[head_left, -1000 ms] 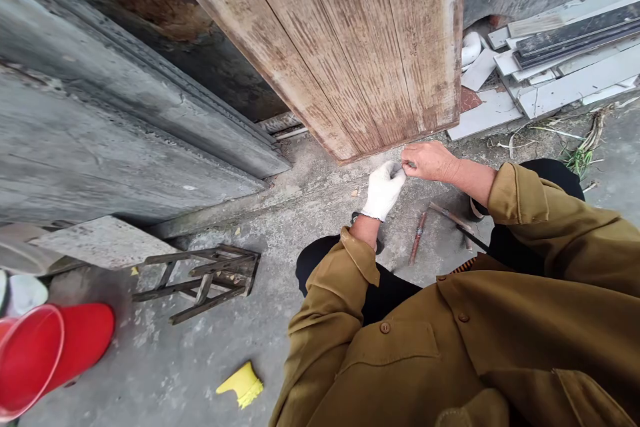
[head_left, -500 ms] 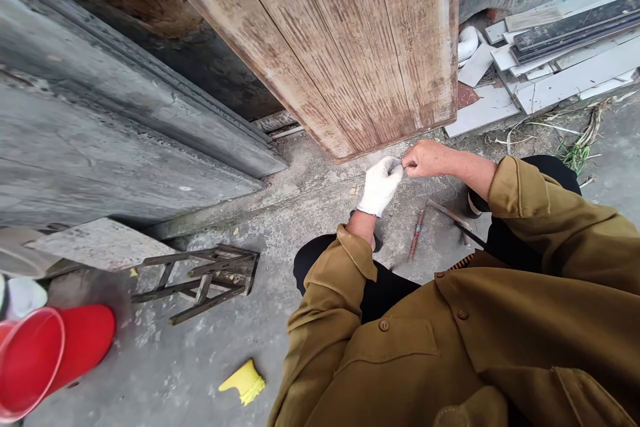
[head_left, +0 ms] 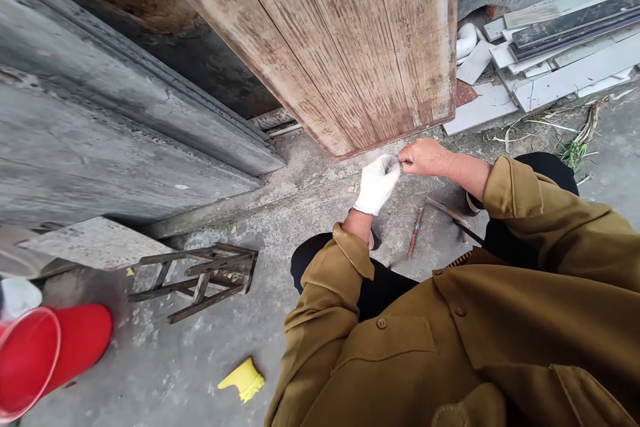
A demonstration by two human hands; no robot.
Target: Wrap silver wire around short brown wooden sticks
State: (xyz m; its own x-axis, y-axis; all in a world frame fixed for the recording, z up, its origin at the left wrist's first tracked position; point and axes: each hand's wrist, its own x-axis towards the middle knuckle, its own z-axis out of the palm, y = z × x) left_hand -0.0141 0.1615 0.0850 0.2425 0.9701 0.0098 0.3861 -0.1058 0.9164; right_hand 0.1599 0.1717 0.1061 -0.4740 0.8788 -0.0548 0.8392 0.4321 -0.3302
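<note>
In a white knitted glove, my left hand is closed, fingertips pinched together. My bare right hand is closed too, its fingertips meeting the gloved ones. Whatever lies between them is too small to make out. Both hands are just in front of the bottom edge of a worn wooden plank door, over the concrete ground. Below the hands lie a reddish rod-like tool and a hammer-like tool with a dark handle, partly hidden by my leg.
A small wooden stool lies tipped over on the left. Beyond it are a red bucket and a stone slab. A yellow piece rests on the concrete. White boards and tiles are stacked at right.
Almost nothing differs. The whole view has shifted very slightly, and my two hands stay together at the same spot before the plank door.
</note>
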